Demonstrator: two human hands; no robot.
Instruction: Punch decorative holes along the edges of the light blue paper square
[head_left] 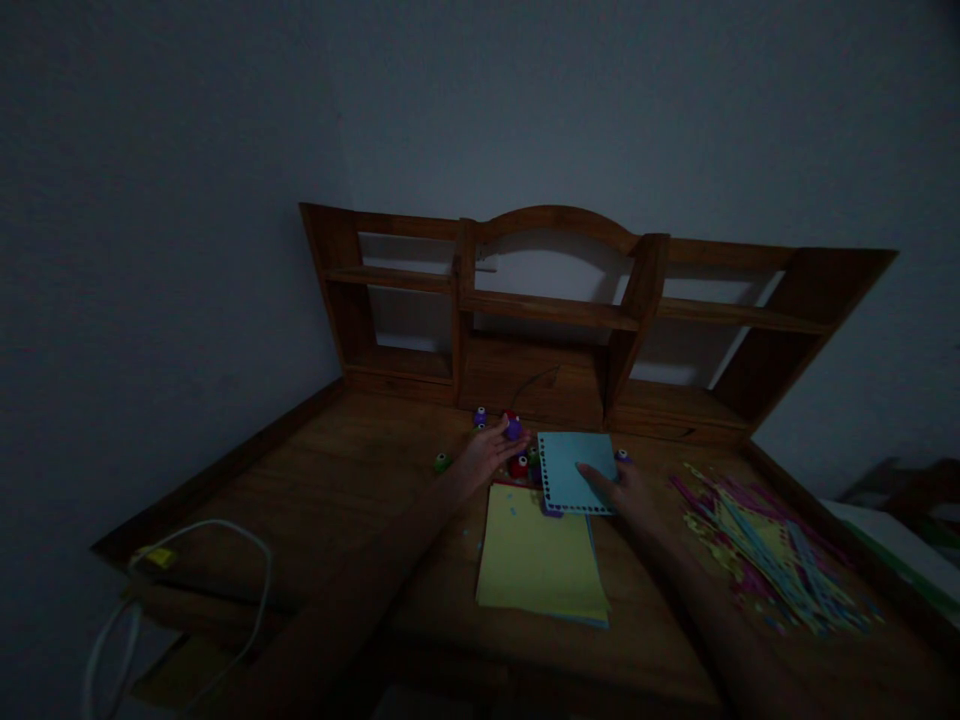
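My left hand (491, 448) is closed around a small purple toy (513, 429) with a round eye, just above the desk. A red figure shows right behind it. In my right hand (626, 495) is a light-blue sheet of paper (574, 470), gripped at its right edge with the thumb on top. Punched holes run along its left and bottom edges. Below it lies a stack of yellow paper (536, 560), its top corner covered by the blue sheet. Near my left hand sit a red toy (518, 467) and a green toy (533, 456). A purple object (553, 510) peeks from under the blue sheet.
Paper strips (780, 550) in several colours are heaped on the right of the desk. A wooden shelf unit (547, 310) stands along the back. Further toys are a green one (441, 461) and purple ones (481, 413). A white cable (266, 570) loops at the left.
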